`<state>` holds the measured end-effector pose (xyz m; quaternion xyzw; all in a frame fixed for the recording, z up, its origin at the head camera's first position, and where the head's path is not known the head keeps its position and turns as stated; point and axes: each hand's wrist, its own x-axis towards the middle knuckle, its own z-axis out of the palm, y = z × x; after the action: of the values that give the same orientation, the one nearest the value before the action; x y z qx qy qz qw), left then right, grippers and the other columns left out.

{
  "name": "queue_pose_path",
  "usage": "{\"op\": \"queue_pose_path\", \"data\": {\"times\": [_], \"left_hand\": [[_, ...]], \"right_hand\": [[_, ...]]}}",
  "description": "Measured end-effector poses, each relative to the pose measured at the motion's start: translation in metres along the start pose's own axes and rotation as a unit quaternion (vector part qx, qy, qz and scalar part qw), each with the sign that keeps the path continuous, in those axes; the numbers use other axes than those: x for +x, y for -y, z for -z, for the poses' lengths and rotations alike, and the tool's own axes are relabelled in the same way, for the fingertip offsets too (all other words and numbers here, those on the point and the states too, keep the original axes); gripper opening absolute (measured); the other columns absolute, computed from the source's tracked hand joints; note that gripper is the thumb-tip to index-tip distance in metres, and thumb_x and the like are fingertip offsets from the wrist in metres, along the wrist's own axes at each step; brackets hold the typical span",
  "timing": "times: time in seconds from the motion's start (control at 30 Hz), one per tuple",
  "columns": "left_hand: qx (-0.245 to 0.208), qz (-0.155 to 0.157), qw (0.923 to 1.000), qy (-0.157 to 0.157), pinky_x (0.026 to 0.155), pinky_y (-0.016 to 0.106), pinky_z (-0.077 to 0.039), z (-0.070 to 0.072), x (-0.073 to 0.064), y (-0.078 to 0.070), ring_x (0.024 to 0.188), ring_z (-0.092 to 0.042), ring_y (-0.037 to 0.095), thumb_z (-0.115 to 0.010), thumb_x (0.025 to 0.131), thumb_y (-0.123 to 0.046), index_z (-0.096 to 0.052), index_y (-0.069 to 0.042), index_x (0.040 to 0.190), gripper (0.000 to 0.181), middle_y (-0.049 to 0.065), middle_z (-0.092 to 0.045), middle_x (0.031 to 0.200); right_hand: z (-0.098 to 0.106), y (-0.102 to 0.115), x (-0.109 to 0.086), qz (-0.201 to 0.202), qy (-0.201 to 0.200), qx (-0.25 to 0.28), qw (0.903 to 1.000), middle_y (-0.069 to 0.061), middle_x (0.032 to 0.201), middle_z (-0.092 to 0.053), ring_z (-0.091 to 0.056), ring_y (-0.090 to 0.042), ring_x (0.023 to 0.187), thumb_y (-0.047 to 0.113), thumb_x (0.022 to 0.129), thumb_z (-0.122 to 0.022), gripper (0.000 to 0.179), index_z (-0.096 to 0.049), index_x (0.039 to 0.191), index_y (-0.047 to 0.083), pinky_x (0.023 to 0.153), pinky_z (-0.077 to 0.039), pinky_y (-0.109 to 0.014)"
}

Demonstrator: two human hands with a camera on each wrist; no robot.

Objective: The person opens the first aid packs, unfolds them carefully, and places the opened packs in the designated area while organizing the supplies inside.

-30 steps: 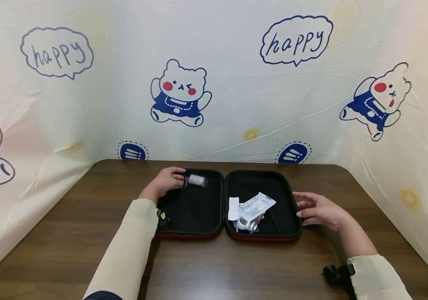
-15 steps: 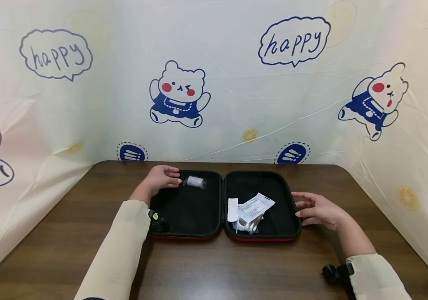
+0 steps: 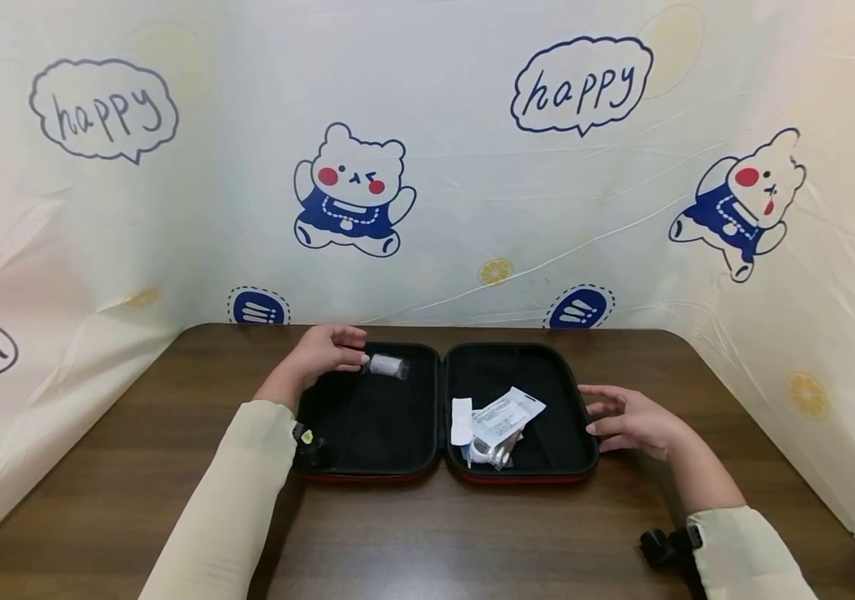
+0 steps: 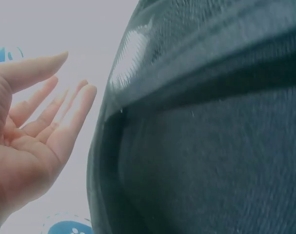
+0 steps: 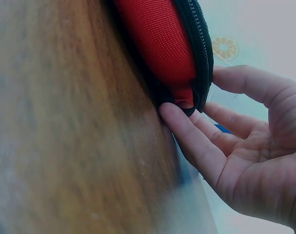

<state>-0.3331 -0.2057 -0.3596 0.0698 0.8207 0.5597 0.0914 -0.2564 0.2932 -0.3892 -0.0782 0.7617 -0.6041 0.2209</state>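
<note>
In the head view, a zip-up case with a black lining and red outside lies opened flat. A white bandage roll in a clear wrapper lies at the far end of its left half. My left hand is over the far left rim, fingertips beside the roll; in the left wrist view its fingers are extended, holding nothing. My right hand holds the edge of the right half. In the right wrist view the thumb is at the zip rim and a fingertip is by the small red loop.
In the right half lie a printed white packet, a small white strip and clear-wrapped items. The brown wooden table meets a patterned cloth backdrop behind the case.
My left hand has drawn back slightly leftward from the bandage roll, which stays at the far end of the left half. The right hand keeps its place on the case's edge.
</note>
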Motion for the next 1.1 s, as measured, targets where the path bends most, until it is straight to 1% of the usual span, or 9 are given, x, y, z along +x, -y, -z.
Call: {"op": "queue_pose_path", "data": {"times": [0.2,0.4,0.57,0.73,0.87,0.97,1.1], "left_hand": [[0.008,-0.024,0.9994,0.022,0.09,0.041,-0.053,-0.009,-0.002,-0.013,0.111,-0.059,0.034,-0.072,0.086,-0.002,-0.054,0.0,0.133,0.05,0.027,-0.049,0.137],[0.042,-0.053,0.9968,0.043,0.092,0.039,-0.052,-0.022,-0.002,-0.027,0.112,-0.058,0.033,-0.075,0.086,-0.007,-0.057,-0.002,0.131,0.049,0.025,-0.053,0.134],[0.06,-0.076,0.9934,0.061,0.094,0.04,-0.051,-0.034,-0.003,-0.037,0.11,-0.061,0.03,-0.076,0.085,-0.01,-0.058,-0.003,0.129,0.048,0.024,-0.056,0.131],[0.071,-0.089,0.991,0.07,0.093,0.041,-0.052,-0.047,0.001,-0.046,0.109,-0.062,0.027,-0.076,0.085,-0.011,-0.061,-0.006,0.127,0.045,0.022,-0.058,0.129],[0.081,-0.097,0.9884,0.084,0.093,0.04,-0.052,-0.06,0.005,-0.052,0.107,-0.063,0.025,-0.078,0.084,-0.012,-0.063,-0.007,0.125,0.044,0.021,-0.059,0.128],[0.096,-0.099,0.986,0.094,0.093,0.039,-0.052,-0.07,0.008,-0.055,0.105,-0.064,0.022,-0.079,0.082,-0.014,-0.065,-0.009,0.123,0.044,0.017,-0.062,0.125],[0.097,-0.101,0.9833,0.116,0.094,0.039,-0.051,-0.081,0.011,-0.06,0.104,-0.064,0.021,-0.08,0.081,-0.01,-0.066,-0.01,0.122,0.043,0.012,-0.065,0.12]], "right_hand": [[-0.001,0.0,0.0,-0.001,0.0,0.001,1.0,-0.027,0.131,-0.048,-0.061,-0.025,0.094,0.003,0.087,-0.07,0.078,-0.025,0.15,-0.003,0.082,-0.056,-0.045],[-0.001,0.001,0.0,-0.006,-0.002,0.003,1.0,-0.028,0.131,-0.047,-0.061,-0.026,0.094,0.002,0.087,-0.07,0.078,-0.025,0.15,-0.002,0.082,-0.056,-0.046],[-0.001,0.001,0.0,-0.007,-0.002,0.004,1.0,-0.028,0.131,-0.046,-0.061,-0.026,0.094,0.002,0.087,-0.069,0.078,-0.025,0.151,-0.002,0.083,-0.056,-0.046],[-0.001,0.001,0.0,-0.008,-0.002,0.004,1.0,-0.028,0.131,-0.047,-0.061,-0.026,0.094,0.002,0.087,-0.069,0.078,-0.024,0.151,-0.002,0.083,-0.056,-0.046],[-0.001,0.001,0.0,-0.006,-0.001,0.003,1.0,-0.028,0.131,-0.047,-0.061,-0.025,0.094,0.002,0.087,-0.07,0.078,-0.025,0.151,-0.002,0.083,-0.056,-0.046],[0.0,0.001,0.001,-0.004,0.0,0.003,1.0,-0.028,0.131,-0.047,-0.061,-0.025,0.094,0.002,0.087,-0.07,0.078,-0.024,0.151,-0.002,0.082,-0.056,-0.046],[0.0,0.0,0.001,-0.002,0.0,0.004,1.0,-0.028,0.131,-0.047,-0.061,-0.025,0.094,0.002,0.087,-0.07,0.078,-0.025,0.15,-0.002,0.082,-0.056,-0.046]]}}
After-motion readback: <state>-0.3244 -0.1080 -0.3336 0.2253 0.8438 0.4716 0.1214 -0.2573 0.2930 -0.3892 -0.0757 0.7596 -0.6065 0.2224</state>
